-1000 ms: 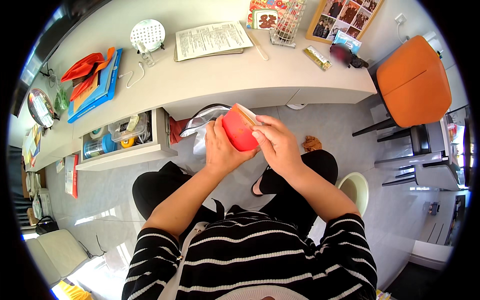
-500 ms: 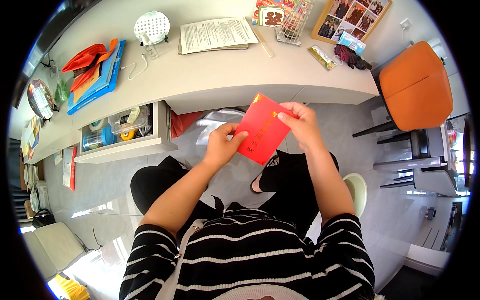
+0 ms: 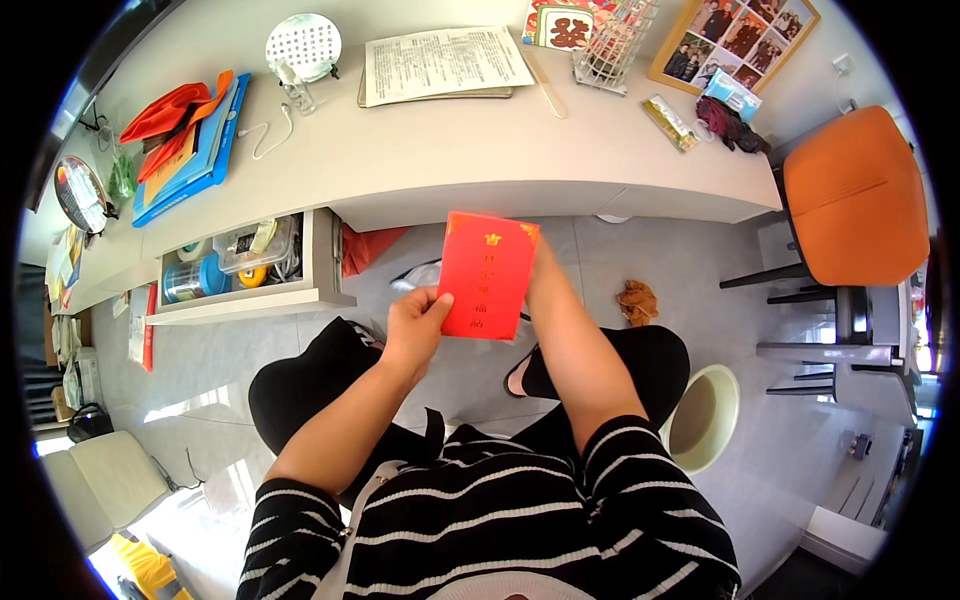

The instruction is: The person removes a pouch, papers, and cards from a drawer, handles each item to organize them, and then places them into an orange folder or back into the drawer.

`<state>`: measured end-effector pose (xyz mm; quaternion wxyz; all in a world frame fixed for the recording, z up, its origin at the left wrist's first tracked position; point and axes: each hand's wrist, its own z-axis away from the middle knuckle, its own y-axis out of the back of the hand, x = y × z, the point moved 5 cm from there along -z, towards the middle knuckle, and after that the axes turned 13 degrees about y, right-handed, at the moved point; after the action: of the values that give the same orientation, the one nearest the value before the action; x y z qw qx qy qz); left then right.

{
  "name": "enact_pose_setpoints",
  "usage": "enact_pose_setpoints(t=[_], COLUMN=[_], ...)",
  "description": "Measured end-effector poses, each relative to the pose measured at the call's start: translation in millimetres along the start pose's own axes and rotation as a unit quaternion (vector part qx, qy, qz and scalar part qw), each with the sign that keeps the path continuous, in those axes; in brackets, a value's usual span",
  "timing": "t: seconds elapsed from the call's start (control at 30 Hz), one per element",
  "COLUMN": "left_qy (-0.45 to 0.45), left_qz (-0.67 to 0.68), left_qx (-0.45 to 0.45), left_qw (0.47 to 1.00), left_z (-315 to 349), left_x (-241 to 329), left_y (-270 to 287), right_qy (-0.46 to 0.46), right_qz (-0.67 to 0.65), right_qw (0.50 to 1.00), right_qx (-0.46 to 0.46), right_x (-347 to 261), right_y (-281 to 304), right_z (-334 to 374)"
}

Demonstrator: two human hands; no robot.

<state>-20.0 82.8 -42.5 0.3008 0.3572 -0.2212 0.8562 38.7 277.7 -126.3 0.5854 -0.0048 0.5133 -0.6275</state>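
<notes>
A red paper card or envelope [image 3: 488, 275] with gold printing and gold corner patterns is held upright, its printed side facing me, above my lap. My left hand [image 3: 412, 322] is closed on its lower left edge, thumb on the front and fingers behind. Along the right edge, my right hand [image 3: 541, 268] reaches behind the red envelope, so its fingers are hidden. Whether the red piece is a flat card or a thicker envelope I cannot tell.
The pale desk [image 3: 400, 150] curves across ahead, with an open drawer [image 3: 250, 300] at left. A pale green bin [image 3: 703, 420] stands by my right knee. A crumpled brown cloth [image 3: 636, 302] lies on the floor. An orange chair [image 3: 852, 195] is at the right.
The red envelope has moved left and turned more upright. My right hand has gone from gripping its upper right side to behind it. The bin and brown cloth now show more.
</notes>
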Motion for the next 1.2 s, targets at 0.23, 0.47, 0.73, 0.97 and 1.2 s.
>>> enact_pose_setpoints(t=[0.23, 0.47, 0.73, 0.97, 1.2], left_qy=[0.027, -0.016, 0.015, 0.042, 0.068], left_qz=[0.034, -0.026, -0.034, -0.119, -0.017], left_qx=[0.042, 0.039, -0.010, -0.036, -0.053], left_qw=[0.998, 0.999, 0.999, 0.991, 0.996], left_z=[-5.2, -3.9, 8.3, 11.6, 9.2], left_x=[-9.2, -8.1, -11.8, -19.4, -12.4], left_y=[21.5, 26.5, 12.3, 3.3, 1.6], right_qy=[-0.012, 0.102, -0.035, -0.014, 0.161], right_qz=[0.031, -0.090, -0.078, 0.104, 0.414], right_qw=[0.988, 0.990, 0.993, 0.984, 0.892], right_qx=[0.150, 0.033, 0.080, 0.141, -0.081], right_x=[52.8, 78.2, 99.0, -12.3, -89.6], right_y=[11.1, 29.5, 72.0, 60.3, -18.4], right_z=[-75.7, -110.6, -21.6, 131.8, 147.3])
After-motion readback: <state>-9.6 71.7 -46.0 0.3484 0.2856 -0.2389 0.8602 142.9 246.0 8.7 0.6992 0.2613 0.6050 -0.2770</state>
